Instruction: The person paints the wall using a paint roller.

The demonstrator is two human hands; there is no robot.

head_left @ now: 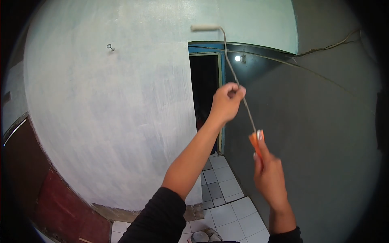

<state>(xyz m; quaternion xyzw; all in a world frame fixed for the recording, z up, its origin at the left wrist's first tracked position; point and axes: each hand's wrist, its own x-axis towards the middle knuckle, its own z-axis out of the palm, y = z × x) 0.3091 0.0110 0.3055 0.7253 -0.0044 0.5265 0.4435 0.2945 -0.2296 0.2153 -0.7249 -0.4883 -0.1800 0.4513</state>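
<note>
A paint roller (pixel 206 28) with a long thin metal rod and an orange handle reaches up from my hands. Its pale sleeve is at the upper part of the light wall (pixel 121 105), just above the doorway's top edge; whether it touches the wall I cannot tell. My right hand (pixel 270 178) is wrapped round the orange handle, its thumb lying along it. Higher up, my left hand (pixel 227 101) pinches the metal rod about midway. The wall has whitish, streaky paint low down and a pale green tone higher up.
A doorway (pixel 205 85) with a blue frame opens beyond the wall's edge. A lit bulb (pixel 238 58) and cables are on the dark grey wall (pixel 316 133) at right. A bolt (pixel 109 47) sticks out of the light wall. Containers (pixel 200 236) stand on the white-tiled floor (pixel 225 214).
</note>
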